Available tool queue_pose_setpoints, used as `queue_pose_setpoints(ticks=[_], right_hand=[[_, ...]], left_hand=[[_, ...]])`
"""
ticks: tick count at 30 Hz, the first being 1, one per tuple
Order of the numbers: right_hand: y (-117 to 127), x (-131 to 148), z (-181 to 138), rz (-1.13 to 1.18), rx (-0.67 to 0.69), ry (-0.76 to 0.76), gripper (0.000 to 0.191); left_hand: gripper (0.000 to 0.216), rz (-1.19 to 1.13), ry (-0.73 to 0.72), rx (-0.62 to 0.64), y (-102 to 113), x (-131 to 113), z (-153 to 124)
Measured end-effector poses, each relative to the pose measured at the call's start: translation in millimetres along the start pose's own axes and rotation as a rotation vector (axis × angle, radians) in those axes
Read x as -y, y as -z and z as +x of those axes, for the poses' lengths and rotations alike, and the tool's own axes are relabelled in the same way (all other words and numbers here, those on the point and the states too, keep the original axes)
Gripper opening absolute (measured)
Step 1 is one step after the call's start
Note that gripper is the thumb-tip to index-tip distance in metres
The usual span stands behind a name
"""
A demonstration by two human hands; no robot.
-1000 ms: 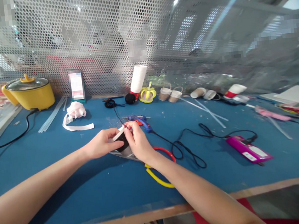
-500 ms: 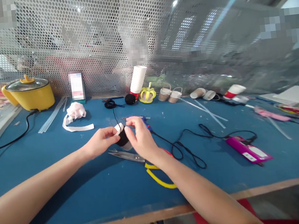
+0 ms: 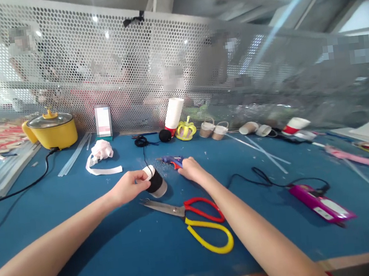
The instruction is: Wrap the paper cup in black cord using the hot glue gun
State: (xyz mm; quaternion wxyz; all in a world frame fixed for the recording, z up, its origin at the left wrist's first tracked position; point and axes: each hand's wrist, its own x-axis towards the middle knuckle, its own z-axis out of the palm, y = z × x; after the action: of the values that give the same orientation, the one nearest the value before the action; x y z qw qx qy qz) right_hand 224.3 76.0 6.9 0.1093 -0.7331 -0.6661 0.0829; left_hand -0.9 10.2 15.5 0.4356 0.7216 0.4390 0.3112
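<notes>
My left hand (image 3: 132, 186) pinches the rim of a small paper cup (image 3: 160, 189), tilted over the blue table. Black yarn wraps the cup's middle as a dark band, and a strand runs from the rim back to a loose tangle of black yarn (image 3: 141, 141). My right hand (image 3: 192, 169) is closed around the handle of a blue hot glue gun (image 3: 174, 161), its nozzle pointing left; part of the handle is hidden by the hand. Below both hands, scissors (image 3: 182, 211) with one red and one yellow handle lie on the table, blades slightly apart.
Behind stand a yellow electric pot (image 3: 55, 133), a phone (image 3: 103, 121), stacked paper cups (image 3: 174, 112) and a yellow crown-like basket (image 3: 185, 130). White crumpled strip (image 3: 102, 150) lies left. A purple power strip (image 3: 321, 204) with a black cord is at right. A perforated metal screen (image 3: 114, 70) closes the back.
My right hand has left the cup, moved right and taken hold of the glue gun. My left hand still holds the cup. The camera view has tilted upward.
</notes>
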Motion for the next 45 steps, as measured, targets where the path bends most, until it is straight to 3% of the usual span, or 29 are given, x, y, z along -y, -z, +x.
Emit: queue_pose_setpoints(ticks=[4,8,12,15,21,27,35,45], right_hand=[[1,-6,5,0.129,-0.019,-0.042,0.028],[14,-7,-11,0.326,-0.018,-0.012,0.038],[33,-2,-41,0.742,0.150,0.084,0.016],[41,1,-61,0.894,0.234,0.118,0.019],[37,4,-82,0.845,0.314,0.256,0.023],[40,9,-91,0.711,0.280,0.249,0.024],[35,11,-94,0.580,0.139,0.362,0.017],[33,10,-98,0.390,-0.040,0.471,0.015]], left_hand=[[0.016,-0.039,0.008,0.011,2,2,3],[0.017,-0.055,0.034,-0.002,1,7,5],[0.017,-0.158,0.058,0.008,-1,10,6],[0.018,-0.223,0.095,0.008,-2,11,5],[0.022,-0.349,0.131,0.025,0,11,6],[0.021,-0.375,0.148,-0.002,1,14,7],[0.022,-0.470,0.079,0.047,-1,14,6],[0.025,-0.382,0.010,0.050,0,14,7]])
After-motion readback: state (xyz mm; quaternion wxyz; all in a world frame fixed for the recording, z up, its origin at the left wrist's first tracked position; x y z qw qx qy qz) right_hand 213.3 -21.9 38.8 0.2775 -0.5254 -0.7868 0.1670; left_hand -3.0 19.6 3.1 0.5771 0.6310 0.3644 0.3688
